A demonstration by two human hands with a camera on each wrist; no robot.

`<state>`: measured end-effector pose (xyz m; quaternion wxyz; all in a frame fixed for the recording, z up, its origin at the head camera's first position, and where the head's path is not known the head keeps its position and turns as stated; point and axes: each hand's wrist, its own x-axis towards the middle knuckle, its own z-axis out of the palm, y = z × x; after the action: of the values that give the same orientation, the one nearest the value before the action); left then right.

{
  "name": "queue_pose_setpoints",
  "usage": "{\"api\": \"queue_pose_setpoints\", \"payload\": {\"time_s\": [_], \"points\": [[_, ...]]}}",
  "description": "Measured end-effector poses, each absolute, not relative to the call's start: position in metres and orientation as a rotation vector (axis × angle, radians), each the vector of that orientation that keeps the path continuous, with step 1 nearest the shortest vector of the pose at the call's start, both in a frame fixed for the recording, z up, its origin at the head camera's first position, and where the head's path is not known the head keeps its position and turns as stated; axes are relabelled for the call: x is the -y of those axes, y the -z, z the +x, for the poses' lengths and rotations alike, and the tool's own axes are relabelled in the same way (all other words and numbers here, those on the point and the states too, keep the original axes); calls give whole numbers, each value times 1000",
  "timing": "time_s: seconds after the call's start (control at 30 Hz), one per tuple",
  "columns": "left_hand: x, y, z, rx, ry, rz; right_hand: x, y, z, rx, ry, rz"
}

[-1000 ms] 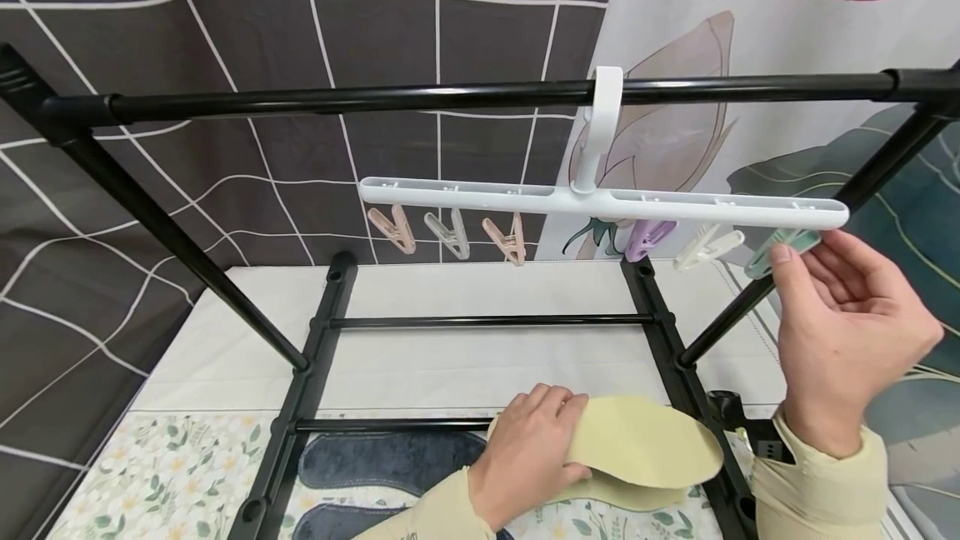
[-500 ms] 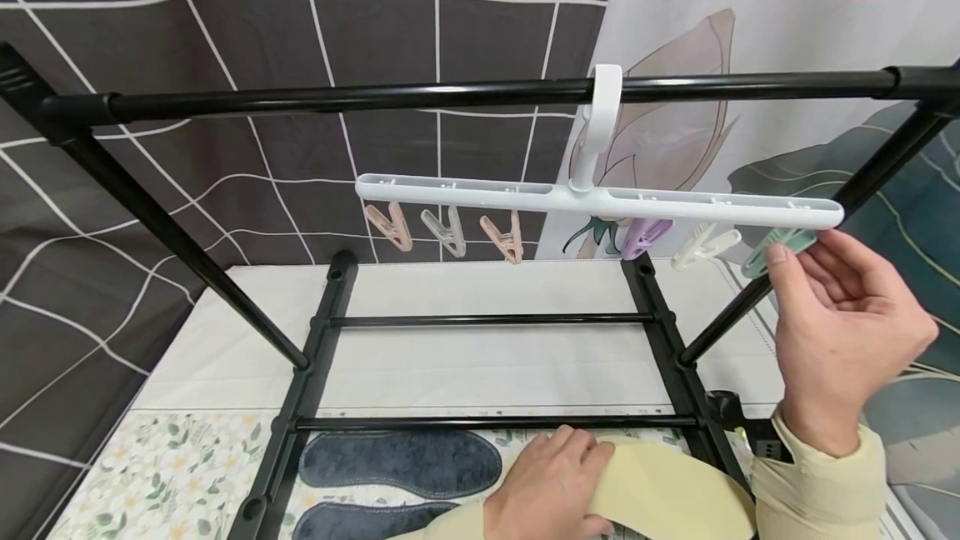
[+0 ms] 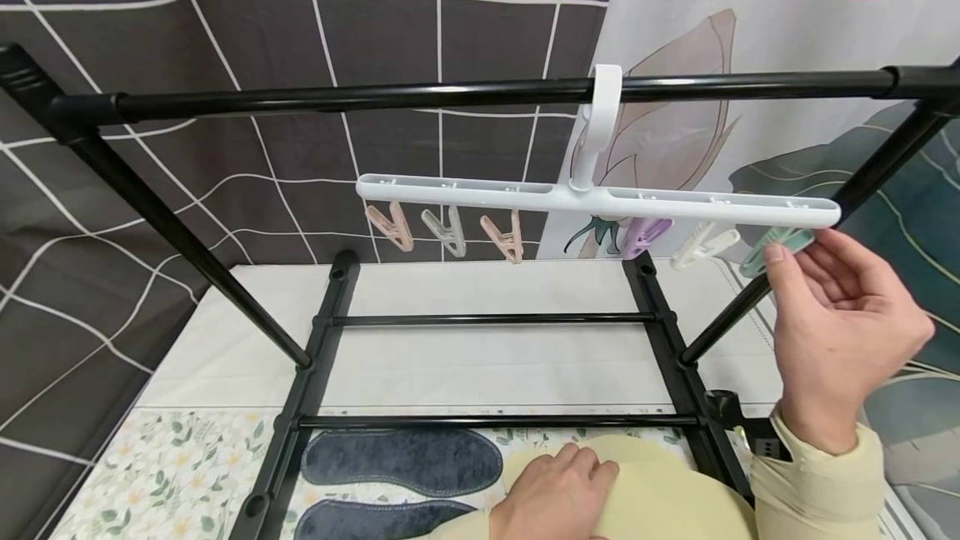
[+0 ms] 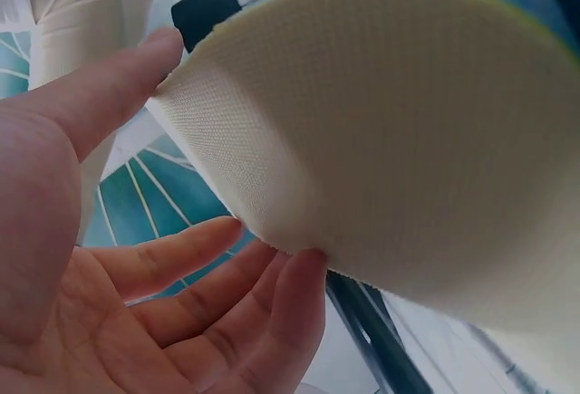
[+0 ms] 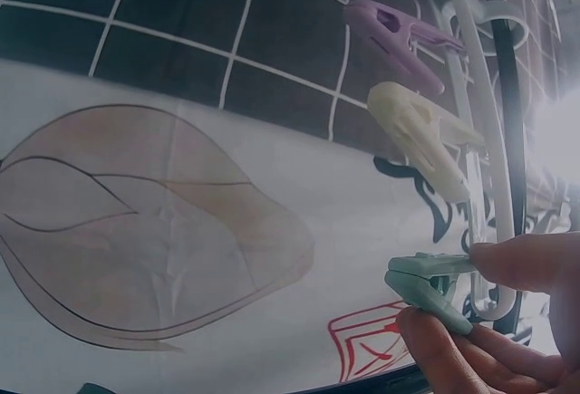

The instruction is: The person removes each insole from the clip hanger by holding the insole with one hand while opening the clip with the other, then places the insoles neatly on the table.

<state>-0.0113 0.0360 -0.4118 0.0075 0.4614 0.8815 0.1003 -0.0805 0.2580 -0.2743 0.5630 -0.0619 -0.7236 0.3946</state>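
My right hand (image 3: 843,327) pinches a green clothespin (image 3: 759,253) at the right end of a white clip hanger (image 3: 480,194). In the right wrist view that clothespin (image 5: 426,302) sits between thumb and fingers, and nothing hangs from it. Low in the head view, my left hand (image 3: 558,494) holds a pale yellow insole (image 3: 682,507) by its edges, thumb on one side and fingers on the other, as the left wrist view shows. A second yellow insole (image 3: 630,446) shows partly behind it. Two dark blue insoles (image 3: 401,463) lie to the left on the floral cloth.
The hanger hooks over the top rail (image 3: 375,98) of a black rack. Several more clothespins hang from it, among them a purple one (image 3: 645,236) and a cream one (image 3: 703,246). Lower crossbars (image 3: 491,320) span the rack's base. A dark grid curtain (image 3: 225,48) hangs behind.
My left hand has drawn one yellow insole down and to the right, away from the other, uncovering more of the blue insoles. The right hand stays at the green clothespin, shifting slightly left.
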Motion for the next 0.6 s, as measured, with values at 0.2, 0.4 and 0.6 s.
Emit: {"api": "queue_pose_setpoints", "payload": {"time_s": [0.2,0.4,0.6], "points": [[-37,417,-7,-2757,-269,1496,-257,274,-80,1718,-921,-156],[-39,425,0,-2812,-232,1601,-257,275,-81,1706,-926,-128],[-40,429,5,-2787,-140,1589,-254,275,-82,1704,-972,-158]]}}
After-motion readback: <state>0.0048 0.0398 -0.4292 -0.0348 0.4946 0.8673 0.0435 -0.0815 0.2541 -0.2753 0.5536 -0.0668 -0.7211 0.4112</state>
